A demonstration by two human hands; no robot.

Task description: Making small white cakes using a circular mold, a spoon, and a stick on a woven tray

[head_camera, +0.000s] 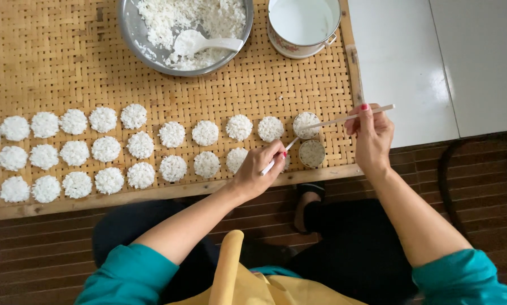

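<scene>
Fingers of the right hand (372, 135) pinch a thin stick (349, 117) over the rice-filled ring mould (306, 124) on the woven mat (67, 56); left hand (259, 169) grips a white spoon (279, 158); press evenly, gently.

A thin pale stick (349, 117) lies slanted over a rice-filled metal ring mould (306, 125), its tip on the rice. A white spoon (280, 155) angles toward that mould; a second mould (311, 153), seemingly packed flat, sits just below it.
</scene>
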